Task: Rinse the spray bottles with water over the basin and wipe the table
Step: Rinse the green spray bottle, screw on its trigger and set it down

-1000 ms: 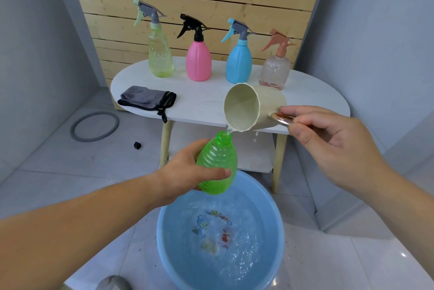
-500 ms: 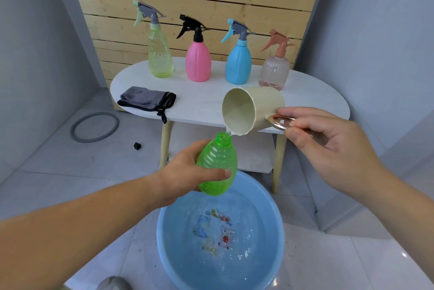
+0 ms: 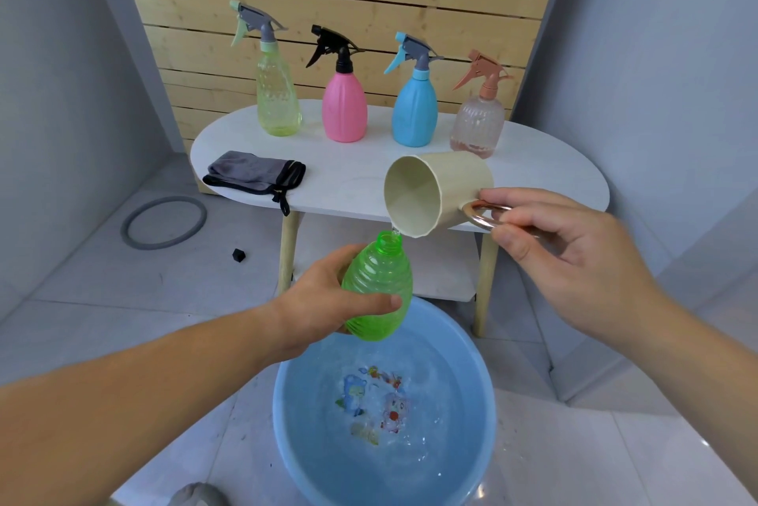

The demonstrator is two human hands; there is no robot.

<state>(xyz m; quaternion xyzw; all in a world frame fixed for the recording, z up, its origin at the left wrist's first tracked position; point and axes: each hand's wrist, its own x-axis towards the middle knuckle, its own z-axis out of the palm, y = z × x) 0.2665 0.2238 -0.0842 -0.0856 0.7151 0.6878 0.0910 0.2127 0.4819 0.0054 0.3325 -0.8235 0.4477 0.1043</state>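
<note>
Green bottle [image 3: 379, 286], capless, gripped in left hand [image 3: 324, 308] above blue basin [image 3: 287, 415]. Right hand [image 3: 566, 255] grips handle of beige cup [image 3: 439, 194], tipped, lip at bottle mouth. Four spray bottles [image 3: 343, 107] and grey cloth [image 3: 254, 173] on white table [image 3: 545, 173].

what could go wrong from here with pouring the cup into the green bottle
The cup tips at the edge of the narrow mouth of the green bottle, so water may miss and run over the left hand. That bottle hangs near the far rim of the basin, so spill might hit the floor.
</note>
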